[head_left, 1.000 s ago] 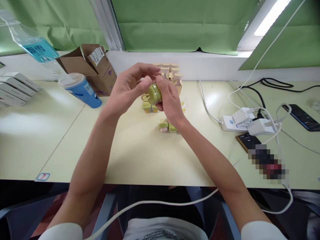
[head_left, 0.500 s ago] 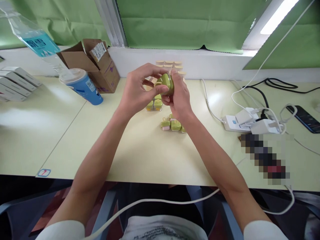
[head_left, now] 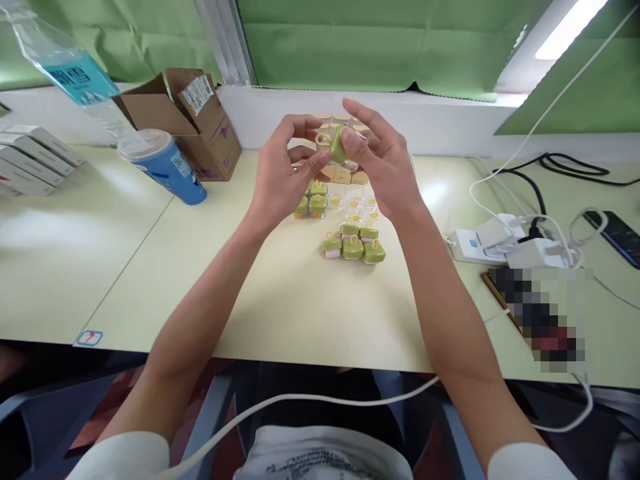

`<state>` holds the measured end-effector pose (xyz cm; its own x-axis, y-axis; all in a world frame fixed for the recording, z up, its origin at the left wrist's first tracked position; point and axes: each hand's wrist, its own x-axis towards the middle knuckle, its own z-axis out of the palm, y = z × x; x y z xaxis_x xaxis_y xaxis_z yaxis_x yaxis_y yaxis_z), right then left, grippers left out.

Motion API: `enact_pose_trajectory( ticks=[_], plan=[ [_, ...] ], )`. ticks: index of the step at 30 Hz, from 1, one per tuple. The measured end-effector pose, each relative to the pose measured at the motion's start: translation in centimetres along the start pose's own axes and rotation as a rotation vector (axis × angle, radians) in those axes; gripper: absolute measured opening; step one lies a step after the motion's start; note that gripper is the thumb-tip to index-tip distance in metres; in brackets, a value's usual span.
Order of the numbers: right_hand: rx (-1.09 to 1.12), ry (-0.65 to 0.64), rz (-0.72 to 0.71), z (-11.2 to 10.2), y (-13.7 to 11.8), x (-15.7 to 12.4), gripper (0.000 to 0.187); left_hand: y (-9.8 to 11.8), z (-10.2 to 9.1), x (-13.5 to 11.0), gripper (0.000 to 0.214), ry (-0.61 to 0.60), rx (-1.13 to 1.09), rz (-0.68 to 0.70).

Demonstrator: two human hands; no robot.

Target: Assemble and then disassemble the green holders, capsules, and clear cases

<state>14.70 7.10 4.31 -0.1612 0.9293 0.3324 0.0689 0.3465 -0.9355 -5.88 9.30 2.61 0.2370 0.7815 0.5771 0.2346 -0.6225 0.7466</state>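
Observation:
Above the table, both my hands meet at a small green block-shaped piece (head_left: pixel 339 145) with a cream loop on its left side. My left hand (head_left: pixel 287 167) pinches it near the loop, thumb below. My right hand (head_left: pixel 393 160) presses its thumb on the green face, and a clear plastic part shows by its fingers. Beneath, several green-topped pieces with loops (head_left: pixel 353 248) are grouped on the table. Farther back stand green-topped clear pieces (head_left: pixel 318 200), and clear cups with yellow marks (head_left: pixel 354 200) sit beside them. Cream pieces (head_left: pixel 342 175) are partly hidden behind my hands.
To the left are a blue cup (head_left: pixel 170 170), a tilted clear bottle (head_left: pixel 75 77), an open cardboard box (head_left: pixel 217 143) and white boxes (head_left: pixel 33 160). A power strip (head_left: pixel 470 247) with plugs and cables, and a phone (head_left: pixel 615 237), lie right. A white cable (head_left: pixel 310 398) crosses my lap.
The green piece has turned, so its loop now points left and a clear part shows. My right hand has shifted right and lifted its fingers, uncovering more pieces on the table.

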Motion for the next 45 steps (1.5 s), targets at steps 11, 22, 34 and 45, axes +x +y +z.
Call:
enact_pose_trajectory(
  ticks=[11,22,34,45],
  plan=[
    [-0.696,0.185,-0.136,-2.8,10.7,4.2,0.033,-5.9,-0.6,-0.3,0.034,-0.409,0.583,0.019],
    [-0.909,0.025,-0.201,-1.8,13.1,4.1,0.045,-9.3,-0.1,-1.1,0.063,-0.591,0.721,-0.024],
    [-0.978,0.039,-0.127,-1.0,13.1,4.4,0.029,-10.2,-0.3,-1.1,0.054,-0.612,0.717,-0.003],
    [-0.918,-0.128,-0.055,-2.0,12.7,4.6,0.033,-9.9,0.1,-1.3,0.054,-0.605,0.705,-0.010]
  ],
)
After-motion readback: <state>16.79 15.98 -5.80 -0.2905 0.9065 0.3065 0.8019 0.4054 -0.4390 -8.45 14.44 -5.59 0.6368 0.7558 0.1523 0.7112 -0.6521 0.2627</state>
